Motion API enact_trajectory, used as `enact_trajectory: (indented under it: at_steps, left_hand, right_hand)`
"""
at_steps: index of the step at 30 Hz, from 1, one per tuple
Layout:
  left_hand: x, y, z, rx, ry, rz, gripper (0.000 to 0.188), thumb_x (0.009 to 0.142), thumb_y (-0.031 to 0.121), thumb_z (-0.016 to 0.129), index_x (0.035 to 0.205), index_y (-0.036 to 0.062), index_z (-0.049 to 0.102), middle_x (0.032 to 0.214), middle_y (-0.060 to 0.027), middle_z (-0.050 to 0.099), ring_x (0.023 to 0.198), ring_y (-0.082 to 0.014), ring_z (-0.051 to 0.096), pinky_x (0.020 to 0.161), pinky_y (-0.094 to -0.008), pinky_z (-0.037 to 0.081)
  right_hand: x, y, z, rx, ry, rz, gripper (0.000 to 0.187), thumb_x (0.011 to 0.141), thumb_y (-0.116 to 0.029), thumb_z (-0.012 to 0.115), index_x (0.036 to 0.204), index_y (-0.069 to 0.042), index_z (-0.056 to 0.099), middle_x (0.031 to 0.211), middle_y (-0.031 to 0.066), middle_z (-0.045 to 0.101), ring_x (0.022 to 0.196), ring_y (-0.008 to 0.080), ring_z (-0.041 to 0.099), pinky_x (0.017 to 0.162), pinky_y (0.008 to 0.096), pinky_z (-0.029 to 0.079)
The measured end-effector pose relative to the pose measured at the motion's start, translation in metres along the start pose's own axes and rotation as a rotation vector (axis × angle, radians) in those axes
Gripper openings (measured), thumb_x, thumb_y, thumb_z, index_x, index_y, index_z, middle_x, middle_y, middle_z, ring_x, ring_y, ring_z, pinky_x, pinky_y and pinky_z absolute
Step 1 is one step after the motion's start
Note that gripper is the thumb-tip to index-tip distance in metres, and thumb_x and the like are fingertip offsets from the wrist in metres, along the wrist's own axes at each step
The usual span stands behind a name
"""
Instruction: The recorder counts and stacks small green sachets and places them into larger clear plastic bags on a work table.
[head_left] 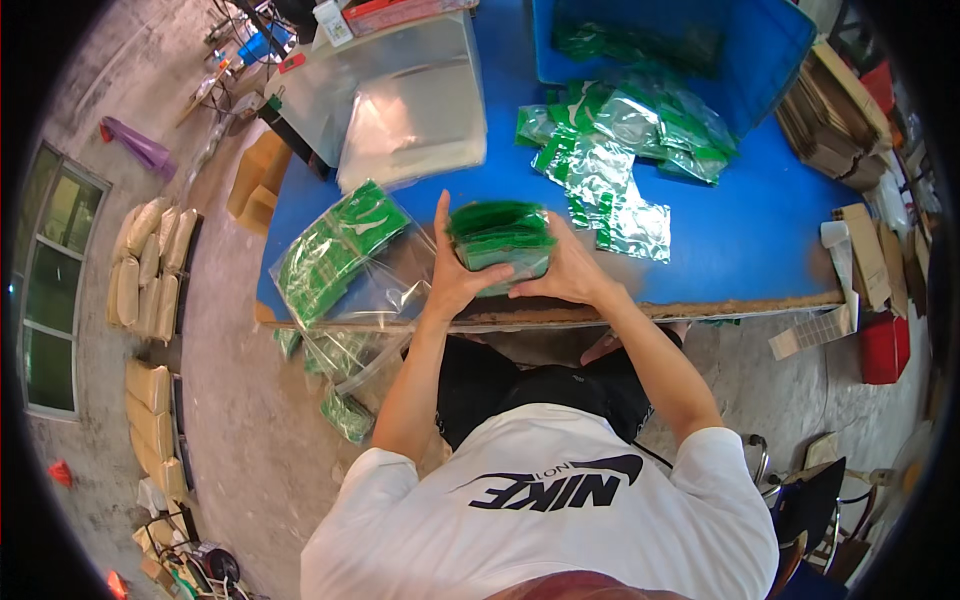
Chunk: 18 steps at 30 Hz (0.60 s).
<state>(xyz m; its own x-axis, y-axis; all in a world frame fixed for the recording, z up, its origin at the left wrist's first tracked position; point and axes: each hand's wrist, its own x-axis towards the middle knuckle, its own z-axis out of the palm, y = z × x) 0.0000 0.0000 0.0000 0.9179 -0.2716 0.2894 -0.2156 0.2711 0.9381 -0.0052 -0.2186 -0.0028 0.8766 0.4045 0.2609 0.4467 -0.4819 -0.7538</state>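
Between my two hands, above the table's near edge, is a stack of green and clear plastic packets (502, 245). My left hand (455, 280) presses its left side, thumb across the front and fingers pointing up. On the other side my right hand (572, 265) grips the stack, its thumb also at the front. Just left of my left hand lies a large clear plastic bag (385, 268) with green packets (330, 255) inside it. Beyond my right hand a loose heap of similar green packets (625, 130) spreads over the blue table (720, 235).
A blue bin (770, 60) lies behind the heap, with more packets in it. Flat clear bags (412, 125) are stacked at the back left. Folded cardboard (830, 105) stands at the far right, above a red box (885, 348). More green packets (347, 412) hang below the table's left edge.
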Motion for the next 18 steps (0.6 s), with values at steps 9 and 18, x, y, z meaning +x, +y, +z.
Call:
enact_trajectory:
  at_steps: [9,18]
  left_hand:
    - [0.001,0.011,-0.003,0.204,0.081,0.089,0.129,0.067,0.004,0.09,0.159,0.0119,-0.001,0.143,-0.0141,0.044,0.132,-0.0259,0.045,0.109,-0.0403,0.041]
    - [0.003,0.01,0.011,0.037,-0.025,-0.025,0.133,0.066,0.002,0.09,0.159,0.0125,-0.004,0.144,-0.0127,0.045,0.134,-0.023,0.045,0.111,-0.0391,0.039]
  right_hand:
    - [0.002,-0.024,-0.005,0.212,0.039,0.09,0.104,0.063,-0.03,0.092,0.146,-0.004,0.035,0.14,0.0232,0.049,0.126,0.0385,0.053,0.102,0.0447,0.045]
    - [-0.002,-0.017,-0.002,0.112,0.079,-0.02,0.094,0.067,-0.028,0.09,0.138,-0.005,0.033,0.124,0.0261,0.059,0.115,0.0479,0.056,0.092,0.0491,0.048]
